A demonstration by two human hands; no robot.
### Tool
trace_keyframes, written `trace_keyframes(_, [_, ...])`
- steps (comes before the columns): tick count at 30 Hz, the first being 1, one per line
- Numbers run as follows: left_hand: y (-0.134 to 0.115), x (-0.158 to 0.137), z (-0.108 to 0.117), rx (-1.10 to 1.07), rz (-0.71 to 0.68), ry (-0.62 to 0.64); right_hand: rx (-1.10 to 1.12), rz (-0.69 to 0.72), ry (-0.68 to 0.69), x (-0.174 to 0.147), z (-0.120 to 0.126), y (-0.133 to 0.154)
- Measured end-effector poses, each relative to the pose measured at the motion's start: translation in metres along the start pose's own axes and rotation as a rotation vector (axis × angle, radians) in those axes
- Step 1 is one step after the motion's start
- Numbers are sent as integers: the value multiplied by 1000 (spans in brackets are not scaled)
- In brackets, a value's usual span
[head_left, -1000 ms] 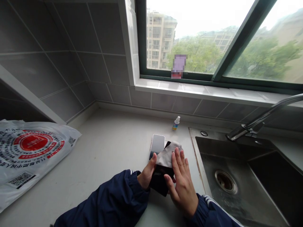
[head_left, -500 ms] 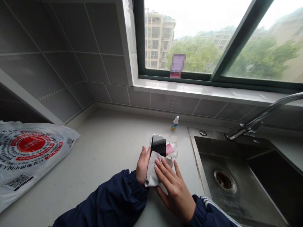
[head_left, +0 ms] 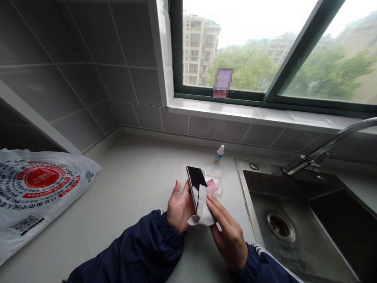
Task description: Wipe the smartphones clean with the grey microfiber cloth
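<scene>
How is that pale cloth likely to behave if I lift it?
The pale cloth is probably floppy: it bends and curls at its lower end. It looks thin, so likely light for its size. It may slide easily over the dark screen, which looks smooth and glossy.

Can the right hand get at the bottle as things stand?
Probably yes: between the right hand and the bottle, only the low clear case seems to lie near the way. But it's occupied, with fingers on the cloth over the phone.

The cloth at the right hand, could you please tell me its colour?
The cloth is pale grey, showing best in the head view.
</scene>
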State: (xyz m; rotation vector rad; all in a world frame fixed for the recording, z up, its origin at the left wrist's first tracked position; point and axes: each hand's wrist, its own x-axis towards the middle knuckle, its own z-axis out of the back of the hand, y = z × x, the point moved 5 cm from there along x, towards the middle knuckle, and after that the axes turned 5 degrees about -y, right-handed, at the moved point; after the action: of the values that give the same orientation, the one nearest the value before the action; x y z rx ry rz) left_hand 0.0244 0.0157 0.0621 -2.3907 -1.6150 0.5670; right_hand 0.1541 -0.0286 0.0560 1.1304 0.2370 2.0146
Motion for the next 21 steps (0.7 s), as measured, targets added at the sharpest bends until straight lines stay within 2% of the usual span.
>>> trace_keyframes(4, [-1, 6, 15, 42, -28, -105, 93, -68, -113, 1, 11, -3])
trace_keyframes(6, [0, 7, 21, 104, -48, -167, 151, -159, -170, 1, 15, -7])
trace_keyframes(13, [-3, 9, 29, 318, -138, -253, 275, -727, -319, -5, 25, -35])
trace_keyframes(15, [-5, 9, 28, 334, -169, -248, 415, -839, -365, -4, 22, -42])
trace_keyframes(17, [-6, 10, 27, 377, -204, -237, 665, -935, -399, -2, 15, -47])
trace_keyframes(19, [-6, 10, 26, 435, -238, -218, 915, -1021, -396, 1, 5, -47])
trace_keyframes(21, [-6, 10, 25, 480, -273, -193, 1070, -1091, -360, 4, -2, -44])
